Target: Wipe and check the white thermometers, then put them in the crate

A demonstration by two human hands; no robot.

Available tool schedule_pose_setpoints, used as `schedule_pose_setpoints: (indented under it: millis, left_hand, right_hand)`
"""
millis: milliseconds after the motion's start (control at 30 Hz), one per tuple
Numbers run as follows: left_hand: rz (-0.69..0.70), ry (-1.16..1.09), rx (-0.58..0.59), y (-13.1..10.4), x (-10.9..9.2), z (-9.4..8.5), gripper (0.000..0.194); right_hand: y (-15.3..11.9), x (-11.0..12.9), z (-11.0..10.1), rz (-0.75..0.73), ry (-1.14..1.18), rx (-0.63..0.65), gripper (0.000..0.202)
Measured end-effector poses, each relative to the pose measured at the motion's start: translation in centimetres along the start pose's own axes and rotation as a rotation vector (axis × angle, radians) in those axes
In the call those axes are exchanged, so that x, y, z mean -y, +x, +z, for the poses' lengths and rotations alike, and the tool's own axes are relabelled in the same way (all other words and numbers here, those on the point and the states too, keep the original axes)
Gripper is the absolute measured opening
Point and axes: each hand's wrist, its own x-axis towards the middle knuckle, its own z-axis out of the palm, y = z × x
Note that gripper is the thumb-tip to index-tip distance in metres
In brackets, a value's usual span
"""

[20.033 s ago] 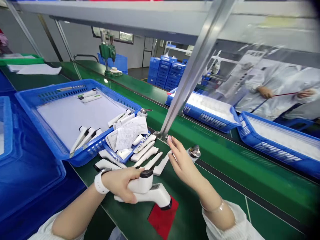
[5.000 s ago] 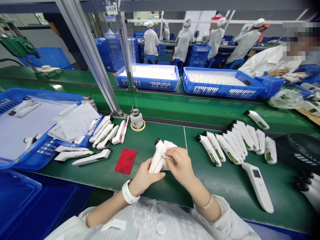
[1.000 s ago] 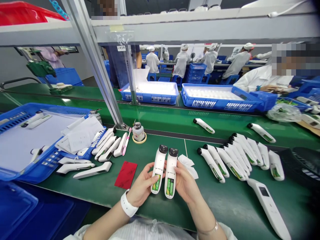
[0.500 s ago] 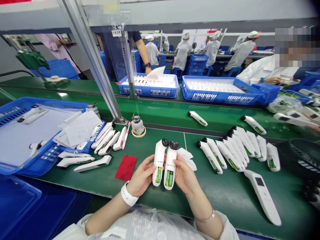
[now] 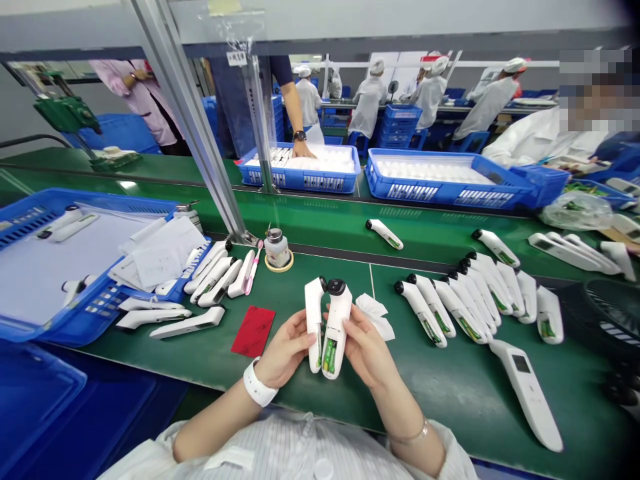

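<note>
My left hand (image 5: 286, 350) is closed around a white infrared thermometer (image 5: 314, 307) with a black tip, turned partly on its side. In my right hand (image 5: 367, 343) is a second infrared thermometer (image 5: 339, 310), its open battery bay with green batteries facing me. The two stand upright side by side, their heads close together. A crumpled white tissue (image 5: 375, 317) lies behind my right hand. To the left of my left hand is a red cloth square (image 5: 253, 331). Several thermometers with open bays (image 5: 425, 312) lie in a row on the right.
A blue tray (image 5: 65, 327) with papers stands at left, several thermometers (image 5: 187, 321) beside it. A small jar (image 5: 277, 248) sits near a metal post (image 5: 193, 127). A green belt (image 5: 320, 223) carries thermometers. Blue crates (image 5: 300, 183) and a co-worker's hand (image 5: 303, 148) are beyond; a black fan (image 5: 600, 313) is right.
The left thermometer has turned sideways, its battery bay now mostly facing away. Thermometers on the belt have shifted left. The co-worker's hand beyond now rests on the crate's contents, without the white sheet.
</note>
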Motion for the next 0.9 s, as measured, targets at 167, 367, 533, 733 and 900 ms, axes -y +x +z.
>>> schedule_pose_setpoints:
  millis: [167,367,533,733,900]
  left_hand:
    - [0.001,-0.029,-0.054,-0.2,-0.3,0.2,0.041]
    - [-0.010,-0.067,-0.055,-0.1,-0.6,0.3,0.020]
    - [0.038,0.026,-0.068,-0.3,-0.7,0.4,0.013]
    - [0.069,0.274,-0.069,-1.0,-1.4,0.6,0.019]
    - [0.067,0.320,-0.062,-1.3,-2.0,0.8,0.027]
  right_hand:
    - [0.5,-0.2,-1.0,0.010,-0.080,-0.100,0.039]
    - [1.9,-2.7,-3.0,-0.177,-0.926,-0.083,0.058]
    - [2.3,-5.3,-3.2,-0.330,-1.476,0.044,0.064]
    - [2.7,-2.5,-4.4,-0.509,-1.796,0.010,0.044]
    - [3.6,0.9,-8.5,-0.470,-1.805,-0.242,0.031]
